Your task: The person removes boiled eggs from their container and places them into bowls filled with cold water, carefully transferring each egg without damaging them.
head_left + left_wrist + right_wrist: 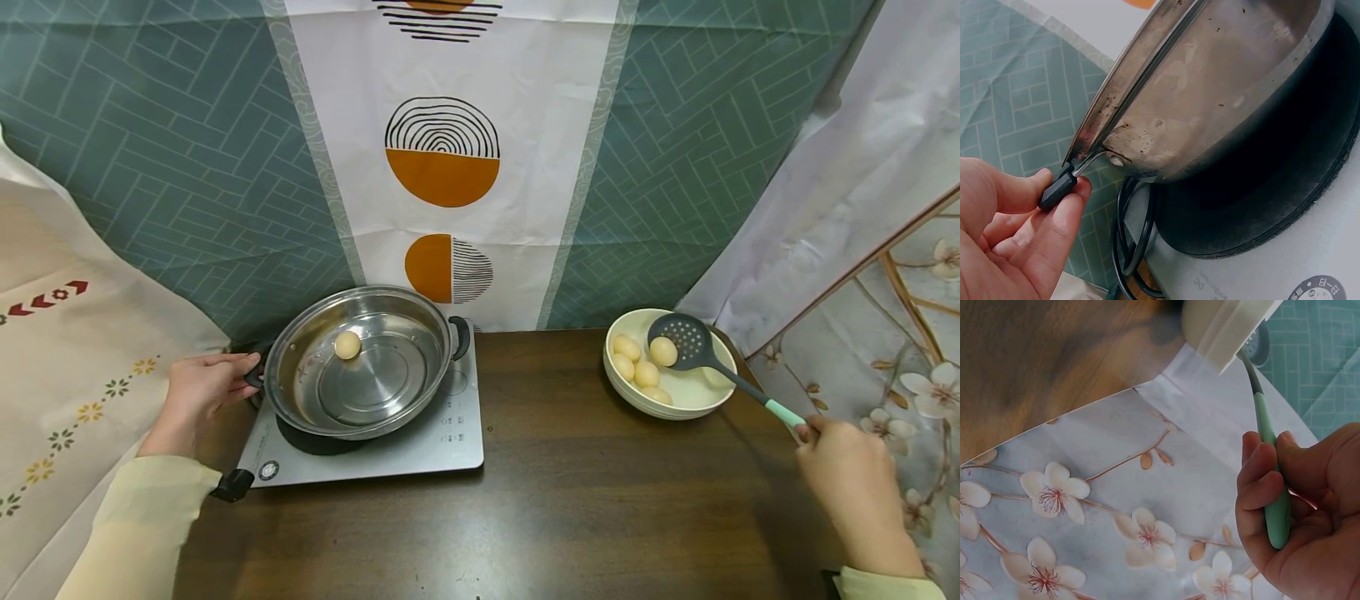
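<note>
My left hand (204, 385) pinches the black side handle (1059, 189) of a shallow steel pot (375, 392) between thumb and fingers. The pot is on a flat induction cooker (442, 454), set off toward the back of its black heating zone. One pale yellow ball (347, 345), its exact kind unclear, lies inside the pot. At the right, my right hand (851, 467) grips the mint-green handle (1266, 425) of a dark perforated skimmer (688, 340). The skimmer's head is over a cream bowl (693, 404), carrying one similar ball (663, 352). Several more balls (647, 374) lie in the bowl's left side.
A brown wooden table (555, 492) spans the space between cooker and bowl. Black cable (1124, 237) loops beside the cooker. Patterned cloths hang behind (667, 167) and at both sides, the floral one (911, 400) close by my right hand.
</note>
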Tool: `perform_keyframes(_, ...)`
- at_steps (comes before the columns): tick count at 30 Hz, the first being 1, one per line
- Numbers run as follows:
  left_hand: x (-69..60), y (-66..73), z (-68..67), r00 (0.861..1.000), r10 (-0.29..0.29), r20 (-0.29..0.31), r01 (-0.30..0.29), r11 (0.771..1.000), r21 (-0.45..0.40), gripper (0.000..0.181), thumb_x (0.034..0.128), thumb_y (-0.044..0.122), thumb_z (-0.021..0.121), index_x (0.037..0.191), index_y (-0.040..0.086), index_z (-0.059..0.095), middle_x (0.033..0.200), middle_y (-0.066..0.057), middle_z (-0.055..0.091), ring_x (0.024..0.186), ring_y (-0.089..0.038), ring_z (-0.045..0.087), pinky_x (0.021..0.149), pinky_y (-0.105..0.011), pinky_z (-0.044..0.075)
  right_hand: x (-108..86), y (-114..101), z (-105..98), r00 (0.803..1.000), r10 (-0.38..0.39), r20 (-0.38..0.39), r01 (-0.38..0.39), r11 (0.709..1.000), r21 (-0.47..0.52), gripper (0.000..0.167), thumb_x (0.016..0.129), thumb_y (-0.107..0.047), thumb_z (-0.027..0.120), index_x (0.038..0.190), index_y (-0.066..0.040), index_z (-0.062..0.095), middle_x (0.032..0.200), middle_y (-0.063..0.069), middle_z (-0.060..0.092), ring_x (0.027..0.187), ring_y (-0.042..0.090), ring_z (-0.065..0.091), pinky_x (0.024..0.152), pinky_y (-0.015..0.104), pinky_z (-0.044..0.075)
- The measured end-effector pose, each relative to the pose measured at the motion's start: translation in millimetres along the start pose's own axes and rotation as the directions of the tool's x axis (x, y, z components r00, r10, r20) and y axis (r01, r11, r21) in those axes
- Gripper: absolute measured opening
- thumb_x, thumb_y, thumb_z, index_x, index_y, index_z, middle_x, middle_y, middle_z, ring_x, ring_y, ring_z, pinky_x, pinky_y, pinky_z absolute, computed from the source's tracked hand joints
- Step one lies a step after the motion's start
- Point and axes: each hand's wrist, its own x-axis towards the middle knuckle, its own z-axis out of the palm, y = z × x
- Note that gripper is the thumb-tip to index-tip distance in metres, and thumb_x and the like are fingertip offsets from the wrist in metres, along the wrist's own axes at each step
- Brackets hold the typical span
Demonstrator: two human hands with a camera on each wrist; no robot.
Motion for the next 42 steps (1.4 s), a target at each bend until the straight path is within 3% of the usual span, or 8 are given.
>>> perform_keyframes(7,1.9,0.3,0.0,1.0,0.001,0.007,-0.001,1.0,0.002,0.009,0.083,0.022,0.071,0.074,0.022,0.069,0.068,0.008,0.068,0.061,-0.008,0.067,0.06,-0.024,0.06,0.2,-4.3,2.0,0.999,-0.015,-0.033,0.015,1.0,-0.011,0.014,0.086,-0.007,0.058,0.088,0.005,0.064,0.071,0.03,0.061,0.061,0.059,0.048,0.044,0.056,0.03)
perform_keyframes(17,3.3,-1.6,0.4,1.0,-0.001,-0.014,0.002,1.0,0.028,0.007,0.0819,0.025,0.073,0.078,0.02,0.069,0.067,0.007,0.067,0.061,-0.009,0.067,0.06,-0.025,0.06,0.8,-8.2,5.2,0.993,-0.025,-0.114,0.025,1.0,-0.004,0.019,0.084,-0.006,0.06,0.095,0.007,0.065,0.078,0.034,0.062,0.065,0.06,0.049,0.047,0.058,0.03)
perform_keyframes(30,2.7,-1.3,1.1,1.0,0.003,-0.016,-0.002,1.0,0.02,0.007,0.0826,0.023,0.072,0.077,0.02,0.069,0.067,0.007,0.067,0.061,-0.008,0.067,0.06,-0.025,0.06,2.3,-10.6,6.3,0.969,-0.097,-0.228,0.098,0.995,-0.009,0.012,0.079,-0.003,0.06,0.085,0.007,0.063,0.065,0.031,0.057,0.055,0.056,0.046,0.039,0.058,0.025)
perform_keyframes(42,2.3,-4.1,-0.4,1.0,0.007,-0.026,-0.006,0.999,0.034,0.01,0.0828,0.024,0.072,0.073,0.024,0.068,0.067,0.008,0.066,0.06,-0.008,0.066,0.06,-0.025,0.06,0.0,-12.1,7.0,0.963,-0.106,-0.25,0.107,0.994,-0.008,0.012,0.077,-0.002,0.061,0.086,0.006,0.062,0.066,0.031,0.056,0.057,0.056,0.046,0.041,0.06,0.026)
